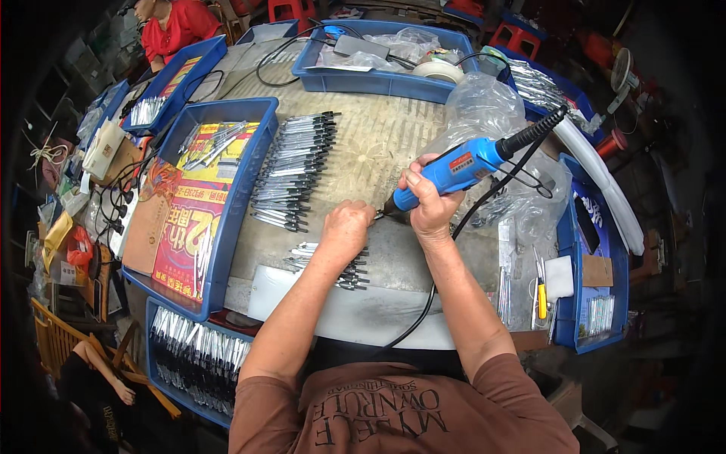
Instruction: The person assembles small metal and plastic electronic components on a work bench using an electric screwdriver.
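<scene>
My right hand (431, 200) is wrapped round a blue electric screwdriver (457, 168), tilted with its black nose down to the left and its corded end up to the right. My left hand (346, 229) is closed with its fingertips at the screwdriver's tip; what it pinches is mostly hidden. Beyond that hand, a long row of slim clear pen-like pieces with black ends (299, 163) lies on the worktable (370, 121). A smaller group of similar pieces (352, 274) lies under and beside my left forearm.
Left stands a blue tray (261, 136) with printed sheets and loose pieces; below it, a blue bin (200, 359) is packed with pieces. A blue bin (370, 81) with plastic bags stands at the back, another bin (571, 303) at right. The screwdriver's black cord (423, 310) crosses the table. A yellow-handled tool (541, 299) lies right.
</scene>
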The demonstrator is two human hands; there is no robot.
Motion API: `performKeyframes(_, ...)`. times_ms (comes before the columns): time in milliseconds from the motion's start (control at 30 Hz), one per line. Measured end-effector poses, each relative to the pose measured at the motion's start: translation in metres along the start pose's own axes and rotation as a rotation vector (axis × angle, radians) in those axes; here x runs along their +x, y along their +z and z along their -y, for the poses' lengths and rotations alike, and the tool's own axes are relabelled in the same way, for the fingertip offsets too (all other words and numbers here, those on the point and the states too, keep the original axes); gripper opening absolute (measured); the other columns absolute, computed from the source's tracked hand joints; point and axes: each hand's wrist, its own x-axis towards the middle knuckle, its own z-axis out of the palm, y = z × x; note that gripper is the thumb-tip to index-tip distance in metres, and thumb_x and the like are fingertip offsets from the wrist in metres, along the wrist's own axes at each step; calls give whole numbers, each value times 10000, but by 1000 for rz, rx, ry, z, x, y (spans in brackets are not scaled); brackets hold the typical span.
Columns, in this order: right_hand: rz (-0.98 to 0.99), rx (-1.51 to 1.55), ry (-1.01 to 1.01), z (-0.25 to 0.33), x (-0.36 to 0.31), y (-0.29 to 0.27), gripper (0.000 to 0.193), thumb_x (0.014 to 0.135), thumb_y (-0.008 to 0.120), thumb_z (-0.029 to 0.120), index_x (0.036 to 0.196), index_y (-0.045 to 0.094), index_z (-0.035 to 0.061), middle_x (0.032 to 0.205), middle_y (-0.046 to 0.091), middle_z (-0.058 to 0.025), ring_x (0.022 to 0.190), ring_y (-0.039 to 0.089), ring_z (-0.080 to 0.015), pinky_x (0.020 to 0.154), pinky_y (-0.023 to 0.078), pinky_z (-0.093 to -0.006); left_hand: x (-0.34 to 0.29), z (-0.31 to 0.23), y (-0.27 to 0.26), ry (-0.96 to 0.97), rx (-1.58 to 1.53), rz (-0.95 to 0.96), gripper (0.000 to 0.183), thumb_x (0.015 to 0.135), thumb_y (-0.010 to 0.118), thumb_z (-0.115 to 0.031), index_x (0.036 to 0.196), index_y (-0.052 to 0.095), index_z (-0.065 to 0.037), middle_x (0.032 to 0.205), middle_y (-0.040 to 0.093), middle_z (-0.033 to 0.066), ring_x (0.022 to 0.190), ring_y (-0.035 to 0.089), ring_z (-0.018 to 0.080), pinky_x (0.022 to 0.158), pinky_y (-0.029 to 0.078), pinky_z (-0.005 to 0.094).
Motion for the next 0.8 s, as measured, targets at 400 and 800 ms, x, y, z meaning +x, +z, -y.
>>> performKeyframes(400,14,-38,-2,-6,0,4,292,633,591,35,894,471,-20,704,507,-88,560,521,-170,532,445,-289,-1,2,0,1,-28,-3,62,654,601,-80,651,561,-33,679,549,103,700,539,288,617,441,381)
performKeyframes(800,49,-88,-4,-4,0,3,287,642,598,41,893,473,-23,714,513,-88,567,526,-173,531,447,-292,-1,2,2,-10,-59,-11,56,645,604,-71,644,566,-30,669,547,111,696,540,292,621,438,385)
